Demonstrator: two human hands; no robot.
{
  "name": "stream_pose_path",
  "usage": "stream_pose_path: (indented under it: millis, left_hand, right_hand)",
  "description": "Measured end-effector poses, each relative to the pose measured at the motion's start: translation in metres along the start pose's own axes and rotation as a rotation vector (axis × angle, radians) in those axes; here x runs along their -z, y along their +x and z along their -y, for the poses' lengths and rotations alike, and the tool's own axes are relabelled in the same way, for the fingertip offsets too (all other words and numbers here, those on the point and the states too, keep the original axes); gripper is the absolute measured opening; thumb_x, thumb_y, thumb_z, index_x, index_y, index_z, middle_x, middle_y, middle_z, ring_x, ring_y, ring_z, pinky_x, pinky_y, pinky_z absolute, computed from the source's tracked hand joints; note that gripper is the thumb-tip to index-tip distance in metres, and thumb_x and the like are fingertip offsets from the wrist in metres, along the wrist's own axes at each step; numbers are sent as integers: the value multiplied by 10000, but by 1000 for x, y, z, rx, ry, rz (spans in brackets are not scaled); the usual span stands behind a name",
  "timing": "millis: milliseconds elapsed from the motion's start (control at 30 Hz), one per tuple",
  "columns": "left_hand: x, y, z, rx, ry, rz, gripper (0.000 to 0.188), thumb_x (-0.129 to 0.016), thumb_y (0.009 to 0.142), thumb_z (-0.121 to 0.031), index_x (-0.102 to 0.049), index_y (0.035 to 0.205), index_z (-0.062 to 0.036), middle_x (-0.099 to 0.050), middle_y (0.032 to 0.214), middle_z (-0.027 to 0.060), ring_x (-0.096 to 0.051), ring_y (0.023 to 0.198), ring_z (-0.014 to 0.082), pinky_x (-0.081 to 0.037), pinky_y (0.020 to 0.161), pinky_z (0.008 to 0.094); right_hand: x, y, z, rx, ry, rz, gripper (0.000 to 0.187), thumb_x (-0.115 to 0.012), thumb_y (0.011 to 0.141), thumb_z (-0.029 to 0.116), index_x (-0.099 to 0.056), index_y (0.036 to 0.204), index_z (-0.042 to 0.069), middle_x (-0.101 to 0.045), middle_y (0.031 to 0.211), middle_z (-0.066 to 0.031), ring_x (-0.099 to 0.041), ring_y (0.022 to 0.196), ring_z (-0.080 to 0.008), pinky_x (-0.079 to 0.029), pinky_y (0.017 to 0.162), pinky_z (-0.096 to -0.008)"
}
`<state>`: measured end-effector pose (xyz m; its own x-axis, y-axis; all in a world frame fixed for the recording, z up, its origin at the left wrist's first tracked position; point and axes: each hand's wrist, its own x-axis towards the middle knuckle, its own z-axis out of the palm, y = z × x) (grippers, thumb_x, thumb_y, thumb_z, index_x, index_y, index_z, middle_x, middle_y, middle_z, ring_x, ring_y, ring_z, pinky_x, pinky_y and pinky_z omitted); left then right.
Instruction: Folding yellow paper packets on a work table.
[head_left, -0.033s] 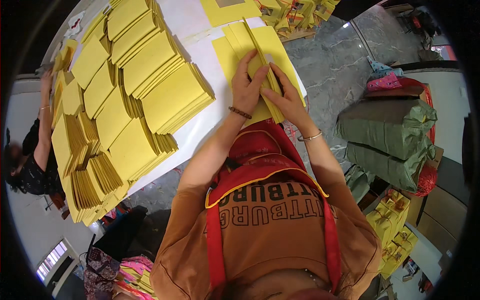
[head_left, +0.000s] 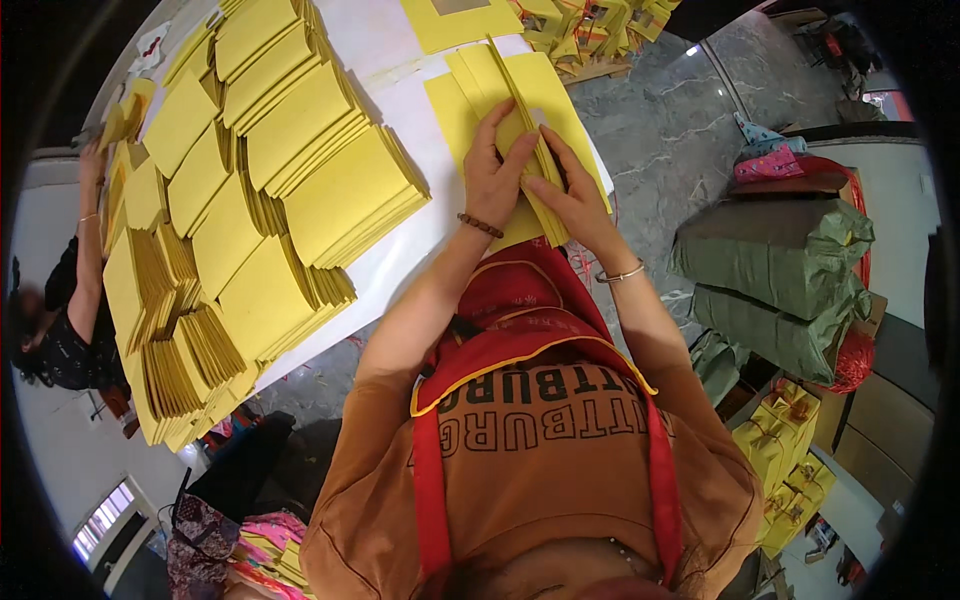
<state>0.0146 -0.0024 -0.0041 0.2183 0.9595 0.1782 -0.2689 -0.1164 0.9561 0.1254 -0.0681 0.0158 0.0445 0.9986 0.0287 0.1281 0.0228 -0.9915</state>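
Observation:
A yellow paper sheet, partly folded with a raised crease running lengthwise, lies before me at the right end of the white table. Another flat yellow sheet shows beneath it. My left hand pinches along the left side of the raised fold, its fingers curled. From the right, my right hand grips the same fold, thumb on the near side and fingers over the other. The two thumbs come close together at the crease. Parts of the fold are hidden under my fingers.
Several stacks of folded yellow paper cover the left of the white table. Yellow packs sit beyond it. Green wrapped bundles and yellow boxes stand right. At far left, another person's arm reaches to the stacks.

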Motion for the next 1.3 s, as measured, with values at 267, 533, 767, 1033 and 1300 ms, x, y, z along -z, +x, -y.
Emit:
stream_pose_path:
  millis: [267,533,767,1033,1300]
  left_hand:
    - [0,0,2,-25,8,10,413,-581,845,-134,-453,1206,22,-541,1118,105,-523,995,153,-423,838,259]
    - [3,0,7,-16,109,11,287,-570,847,-117,-514,1103,2,-575,966,77,-535,873,135,-434,749,252]
    - [5,-4,0,57,145,-63,160,-554,829,-73,-517,970,-5,-554,829,52,-523,782,139,-420,690,258]
    - [4,0,0,-85,155,-46,254,-544,838,-102,-546,1070,2,-591,945,101,-548,907,166,-425,810,275]
    - [1,-1,0,1,138,-32,287,-583,843,-164,-566,1071,11,-596,978,124,-563,896,185,-441,782,277]
  right_hand:
    - [-1,0,-3,44,34,-41,594,-563,853,188,-291,1336,-27,-401,1296,-152,-390,1185,-196,-316,978,-283]
    - [0,-1,-6,43,30,-46,570,-527,871,196,-289,1336,-31,-395,1305,-152,-378,1205,-205,-287,1000,-291]
    - [-1,-1,-4,12,66,-60,558,-528,870,175,-294,1330,-37,-406,1294,-151,-385,1197,-201,-296,994,-288]
    - [1,0,-4,18,-19,-3,593,-538,861,109,-250,1367,-2,-338,1359,-113,-336,1231,-166,-282,1003,-265]
    - [1,0,-2,31,-33,12,609,-547,856,127,-246,1371,4,-313,1376,-119,-308,1253,-172,-261,1018,-272]
